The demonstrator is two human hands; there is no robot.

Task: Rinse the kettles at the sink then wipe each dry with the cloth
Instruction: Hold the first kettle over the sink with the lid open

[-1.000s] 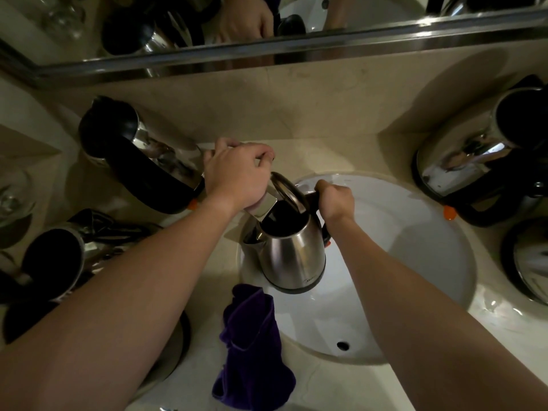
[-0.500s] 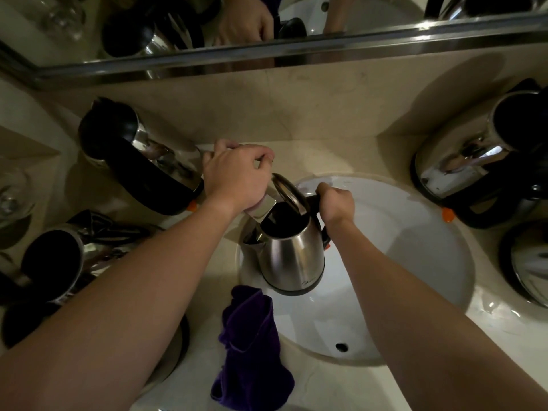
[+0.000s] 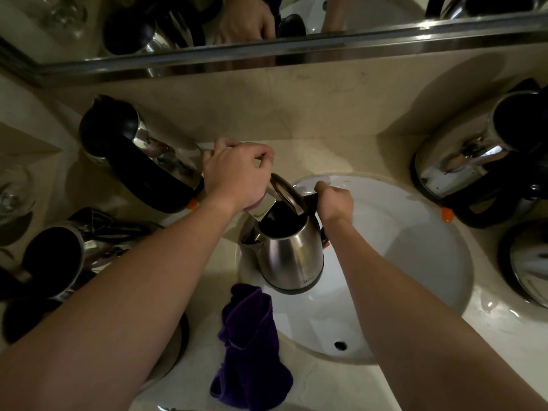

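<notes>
Right hand (image 3: pixel 335 203) grips the handle of a steel kettle (image 3: pixel 292 256) over the sink (image 3: pixel 415 262); left hand (image 3: pixel 237 173) curls around the tap, far left.

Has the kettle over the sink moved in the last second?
No. The kettle sits at the same spot against the sink rim and purple cloth, held by the right hand.

Kettles: five — one held (image 3: pixel 292 256), four on counter. Cloths: one (image 3: pixel 252 351). Sinks: one (image 3: pixel 415 262). Hands: two.
</notes>
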